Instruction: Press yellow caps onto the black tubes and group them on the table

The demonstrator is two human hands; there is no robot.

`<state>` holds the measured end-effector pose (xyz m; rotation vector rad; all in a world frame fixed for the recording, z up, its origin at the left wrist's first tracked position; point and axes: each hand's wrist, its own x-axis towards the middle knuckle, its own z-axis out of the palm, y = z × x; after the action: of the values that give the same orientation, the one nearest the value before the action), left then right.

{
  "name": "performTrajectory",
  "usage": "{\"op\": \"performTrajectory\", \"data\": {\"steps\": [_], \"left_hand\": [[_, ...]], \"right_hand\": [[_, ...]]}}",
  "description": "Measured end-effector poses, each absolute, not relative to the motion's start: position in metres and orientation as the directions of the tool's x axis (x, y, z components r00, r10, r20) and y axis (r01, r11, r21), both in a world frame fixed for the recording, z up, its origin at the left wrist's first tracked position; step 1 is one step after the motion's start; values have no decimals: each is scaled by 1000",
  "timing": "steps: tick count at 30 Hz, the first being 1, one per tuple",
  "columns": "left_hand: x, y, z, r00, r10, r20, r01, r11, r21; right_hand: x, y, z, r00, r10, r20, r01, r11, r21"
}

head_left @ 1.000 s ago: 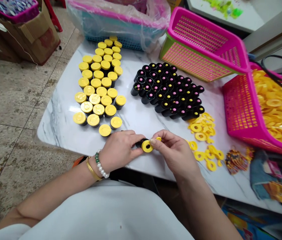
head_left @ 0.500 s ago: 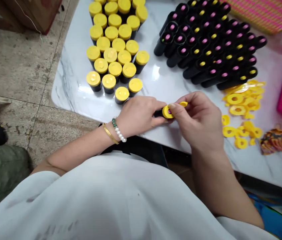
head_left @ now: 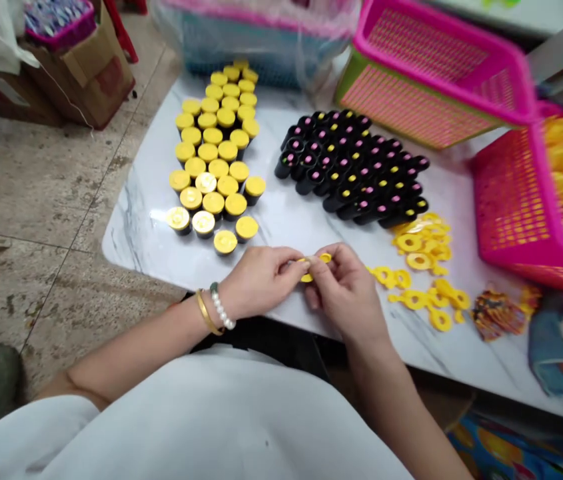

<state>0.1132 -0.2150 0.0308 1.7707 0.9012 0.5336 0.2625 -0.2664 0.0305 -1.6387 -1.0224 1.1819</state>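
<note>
Barely visible yellow cap [head_left: 306, 277] between left hand [head_left: 260, 280] and right hand [head_left: 346, 295]

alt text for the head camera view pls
The left hand and right hand pinch a small yellow part at the near edge of a marble table. Behind are yellow-capped tubes, open black tubes, loose yellow rings and a pink basket.

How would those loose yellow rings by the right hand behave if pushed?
The yellow rings look thin and flat, so probably light and would slide rather than roll on the glossy marble table. Lying flat, they may be fiddly to pinch up.
</note>
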Motion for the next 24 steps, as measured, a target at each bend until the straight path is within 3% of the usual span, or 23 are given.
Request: {"op": "performTrajectory", "data": {"steps": [5,10,12,15,18,21,24], "left_hand": [[113,-232,26,580,813,48,363,-311,878],[118,-236,23,528,833,166,420,-426,801],[119,-234,23,532,827,179,438,-450,778],[120,-228,24,563,813,150,456,-457,764],[122,-222,25,591,801,97,463,-435,772],[123,-218,26,618,786,29,490,-414,767],[125,-219,25,617,787,-16,534,-403,743]], "right_hand": [[266,-270,28,202,938,-282,88,-305,-948],[286,-269,31,91,919,-384,-154,-368,-917],[297,-263,34,17,904,-428,-171,-419,-892],[308,-248,40,-120,881,-458,-71,-468,-881],[308,-234,49,-256,835,-486,148,-463,-874],[298,-233,58,-216,852,-476,379,-376,-845],[289,-245,59,-144,874,-464,439,-364,-821]]}}
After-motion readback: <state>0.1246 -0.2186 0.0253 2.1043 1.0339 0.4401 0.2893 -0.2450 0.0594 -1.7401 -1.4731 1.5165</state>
